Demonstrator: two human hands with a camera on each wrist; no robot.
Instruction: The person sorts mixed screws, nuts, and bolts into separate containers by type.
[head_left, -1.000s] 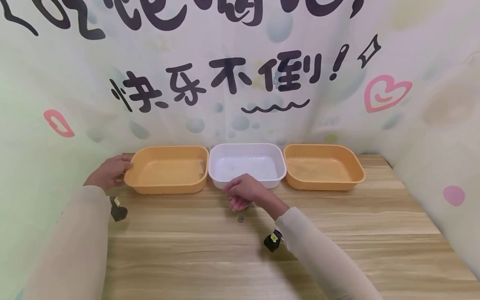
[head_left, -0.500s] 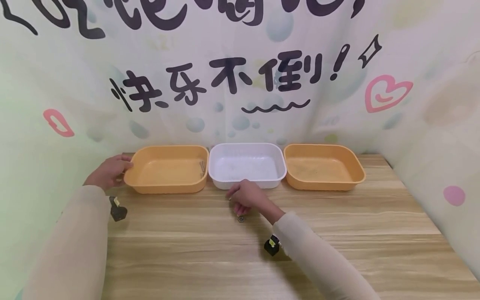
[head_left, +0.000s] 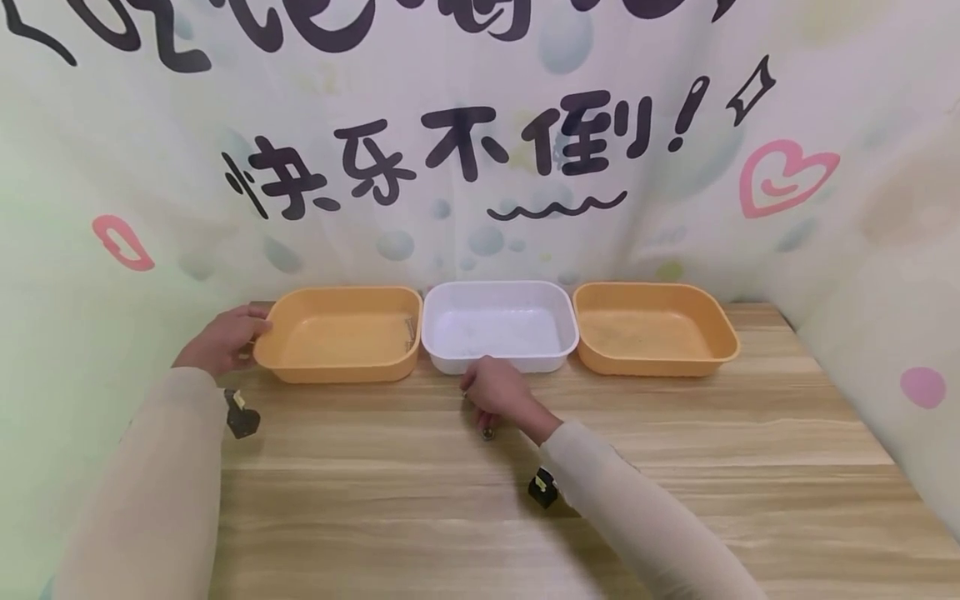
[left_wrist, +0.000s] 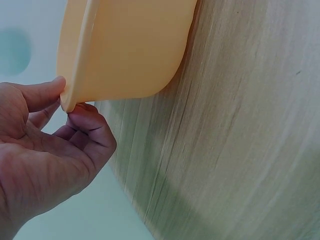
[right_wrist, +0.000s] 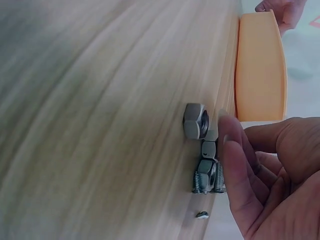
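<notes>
My left hand [head_left: 225, 337] pinches the outer end of the left orange tray [left_wrist: 135, 55], thumb on one side of the rim and fingers curled under the other. My right hand [head_left: 498, 390] is low over the table just in front of the white tray [head_left: 498, 363]. In the right wrist view its loosely bent fingers [right_wrist: 237, 172] reach beside a steel hex nut [right_wrist: 195, 121]. More nuts [right_wrist: 205, 172] and threaded screws [right_wrist: 219, 181] stand close behind those fingertips, partly covered by them. A few screws [head_left: 409, 327] lie at the right end inside the left orange tray.
A second orange tray [head_left: 656, 367] stands right of the white one, all three in a row against the printed wall cloth [head_left: 450, 242]. A small metal piece [right_wrist: 202, 215] lies on the wooden table [head_left: 390, 500] past the nuts.
My right hand has come down and slightly toward me, its fingers now at the nut on the table. The left hand keeps its grip on the tray rim. The head view has shifted slightly.
</notes>
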